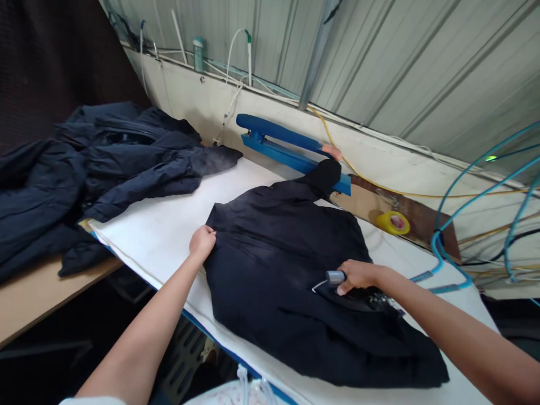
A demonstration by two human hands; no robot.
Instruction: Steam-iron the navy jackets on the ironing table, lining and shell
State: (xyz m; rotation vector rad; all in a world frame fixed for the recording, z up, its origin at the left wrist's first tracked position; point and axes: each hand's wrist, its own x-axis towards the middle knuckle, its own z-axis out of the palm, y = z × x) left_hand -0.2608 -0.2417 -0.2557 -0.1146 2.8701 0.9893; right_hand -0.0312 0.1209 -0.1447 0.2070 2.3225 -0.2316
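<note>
A dark navy garment [287,264] lies spread flat on a white padded ironing board [164,225]. My left hand [201,242] pinches the garment's left edge near its upper corner. My right hand [356,275] grips the grey handle of a steam iron [337,277], which rests on the garment's right half; the iron's black body shows just under my wrist. One sleeve of the garment [323,174] reaches up toward a blue sleeve arm [287,143] at the far side of the board.
A pile of dark navy garments [84,169] lies on a wooden table [29,292] at the left. A yellow tape roll [393,223] sits on a brown board at the back. Blue hoses [451,242] and cables run along the right. A corrugated metal wall stands behind.
</note>
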